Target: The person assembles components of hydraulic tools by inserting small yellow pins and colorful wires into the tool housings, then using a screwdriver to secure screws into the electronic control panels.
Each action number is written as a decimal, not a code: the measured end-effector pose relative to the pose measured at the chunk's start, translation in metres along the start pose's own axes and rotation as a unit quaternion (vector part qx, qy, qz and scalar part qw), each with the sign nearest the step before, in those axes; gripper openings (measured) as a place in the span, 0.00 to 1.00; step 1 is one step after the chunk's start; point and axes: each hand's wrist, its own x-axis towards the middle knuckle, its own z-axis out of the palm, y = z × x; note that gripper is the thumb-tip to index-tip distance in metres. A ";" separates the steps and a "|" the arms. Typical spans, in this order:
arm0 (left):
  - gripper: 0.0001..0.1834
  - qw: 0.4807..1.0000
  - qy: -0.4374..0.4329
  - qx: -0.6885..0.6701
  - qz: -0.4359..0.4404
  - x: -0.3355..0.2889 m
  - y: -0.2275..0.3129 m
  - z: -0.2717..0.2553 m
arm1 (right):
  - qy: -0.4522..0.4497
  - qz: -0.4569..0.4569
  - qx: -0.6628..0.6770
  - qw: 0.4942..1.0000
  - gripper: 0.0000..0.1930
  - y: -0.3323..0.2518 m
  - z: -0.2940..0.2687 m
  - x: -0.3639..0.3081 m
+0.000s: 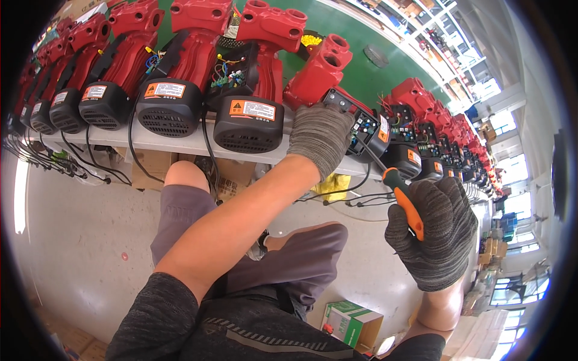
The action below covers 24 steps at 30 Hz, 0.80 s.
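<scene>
My right hand (442, 231), in a grey knitted glove, is closed around the orange and dark green handle of a screwdriver (404, 201). The shaft slants up and left, its tip at the circuit board (363, 129) in the open terminal box of a red and black pump (325, 69). Against that box lies my left hand (322, 138), also gloved, its fingers curled at the board's left side. The fingertips are hidden, and whatever they hold cannot be made out.
Red pumps with black motor ends, such as one on the left (250, 123), line the long white bench (277, 155) on both sides. Black cables (208, 141) hang from its front edge. Cartons (150, 168) stand underneath; a green and white box (352, 322) sits by my legs.
</scene>
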 end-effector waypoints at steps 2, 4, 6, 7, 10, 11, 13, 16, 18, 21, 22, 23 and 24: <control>0.08 1.000 -0.013 0.005 -0.017 0.001 0.002 0.000 | -0.026 0.014 0.025 0.999 0.21 -0.002 -0.002 0.002; 0.07 0.999 -0.020 0.021 -0.021 0.002 0.002 0.000 | -0.026 0.014 0.022 0.999 0.21 -0.002 -0.003 0.003; 0.07 1.000 -0.007 0.013 -0.012 0.000 0.001 0.001 | -0.028 0.017 0.016 0.999 0.21 -0.001 -0.003 0.002; 0.07 1.000 0.006 0.006 -0.005 -0.001 0.000 0.002 | -0.033 0.020 0.026 0.999 0.21 0.000 -0.003 0.001; 0.07 1.000 0.008 -0.011 0.008 -0.003 -0.010 0.010 | -0.038 0.024 0.036 0.998 0.21 0.000 -0.003 0.002; 0.07 1.000 0.008 -0.011 0.009 -0.002 -0.007 0.007 | -0.040 0.027 0.035 0.998 0.21 0.000 -0.004 0.001; 0.07 0.999 -0.026 0.018 -0.010 0.001 -0.002 0.003 | -0.041 0.027 0.036 0.998 0.21 0.002 -0.003 0.000; 0.07 0.998 -0.038 0.048 -0.007 0.003 -0.001 0.005 | -0.042 0.027 0.041 0.998 0.22 0.002 -0.001 0.000; 0.08 0.999 -0.019 0.050 0.006 0.000 -0.002 0.005 | -0.040 0.026 0.042 0.998 0.22 0.001 -0.002 -0.001; 0.08 0.998 0.003 0.049 0.025 -0.003 -0.004 0.008 | -0.037 0.021 0.045 0.998 0.22 0.001 -0.002 -0.001; 0.08 0.998 0.008 0.048 0.031 -0.003 -0.005 0.009 | -0.039 0.019 0.043 0.998 0.22 0.001 -0.002 0.000; 0.08 0.998 0.008 0.048 0.031 -0.002 -0.005 0.009 | -0.042 0.017 0.041 0.998 0.23 0.002 -0.002 0.000; 0.08 0.998 0.013 0.047 0.034 -0.001 -0.005 0.010 | -0.043 0.017 0.042 0.998 0.23 0.002 -0.002 0.000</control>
